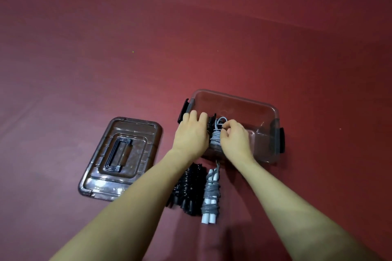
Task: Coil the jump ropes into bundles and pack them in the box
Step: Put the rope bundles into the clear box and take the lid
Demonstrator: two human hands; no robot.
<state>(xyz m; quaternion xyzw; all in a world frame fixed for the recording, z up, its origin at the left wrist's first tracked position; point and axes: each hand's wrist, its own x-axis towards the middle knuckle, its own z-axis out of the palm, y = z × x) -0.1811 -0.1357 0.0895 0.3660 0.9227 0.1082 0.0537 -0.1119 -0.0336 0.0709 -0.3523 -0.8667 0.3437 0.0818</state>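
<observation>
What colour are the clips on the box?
Black, on the box's short ends; seen in the head view.

Red floor [106, 59] carries box [273, 133], lid [135, 133], two bundles [210, 195].

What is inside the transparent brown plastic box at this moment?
Inside the transparent brown plastic box are a coiled grey rope bundle and a black rope bundle. The left hand and right hand cover most of both; the box's right half shows nothing.

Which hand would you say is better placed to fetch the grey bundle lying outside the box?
Probably the left hand: it only rests on the black bundle, while the right hand pinches the grey rope.
</observation>
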